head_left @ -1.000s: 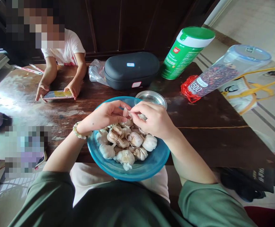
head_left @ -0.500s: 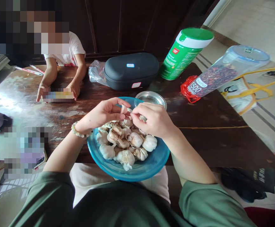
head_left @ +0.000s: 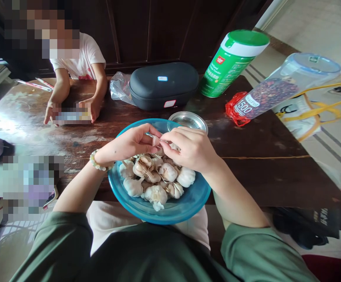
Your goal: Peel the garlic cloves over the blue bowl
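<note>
Over the far half of a blue plastic bowl, my left hand holds a pale garlic clove between thumb and fingers. My right hand pinches at the clove's right side, thumb and forefinger pressed together at its skin. Several whole garlic bulbs lie heaped in the bowl below, white with papery husks. The bowl rests at the table's near edge, over my lap. Just behind my right hand stands a round metal dish, its near side hidden by that hand.
A black case lies at the back beside a clear plastic bag. A green canister and a clear container with a red bag stand right on the wooden table. Another person's forearms rest at the far left.
The fingertips of my two hands have come closer together around the clove. The view has shifted slightly; the bowl and bulbs stay in place.
</note>
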Action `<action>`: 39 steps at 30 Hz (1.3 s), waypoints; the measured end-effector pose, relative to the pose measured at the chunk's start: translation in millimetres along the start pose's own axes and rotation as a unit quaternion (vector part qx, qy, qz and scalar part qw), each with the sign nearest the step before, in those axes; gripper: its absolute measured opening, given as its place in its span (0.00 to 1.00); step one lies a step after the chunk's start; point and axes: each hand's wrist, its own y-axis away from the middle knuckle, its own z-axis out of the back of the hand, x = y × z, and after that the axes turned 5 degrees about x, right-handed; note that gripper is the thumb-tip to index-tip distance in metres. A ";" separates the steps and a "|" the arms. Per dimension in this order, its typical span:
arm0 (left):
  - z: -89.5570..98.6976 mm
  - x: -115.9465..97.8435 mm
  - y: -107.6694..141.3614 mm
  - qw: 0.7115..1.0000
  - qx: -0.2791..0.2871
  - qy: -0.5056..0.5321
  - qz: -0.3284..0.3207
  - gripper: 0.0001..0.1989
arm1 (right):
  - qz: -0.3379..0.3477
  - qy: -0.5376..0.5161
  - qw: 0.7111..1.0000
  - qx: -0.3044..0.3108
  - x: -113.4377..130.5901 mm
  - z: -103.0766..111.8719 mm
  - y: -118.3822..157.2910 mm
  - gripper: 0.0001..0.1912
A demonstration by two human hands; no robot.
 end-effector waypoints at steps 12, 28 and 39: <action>1.6 4.9 1.0 0.998 0.030 -0.058 0.004 0.17 | -0.009 0.009 0.998 -0.054 -1.2 0.2 -0.5 0.08; 0.4 -4.3 2.3 0.969 -0.066 -0.235 -0.047 0.18 | -0.016 -0.095 0.995 -0.002 -3.2 -0.6 2.1 0.06; 0.0 -9.3 1.6 0.985 -0.019 -0.173 -0.015 0.20 | -0.011 -0.066 0.998 0.004 -1.9 1.2 1.3 0.07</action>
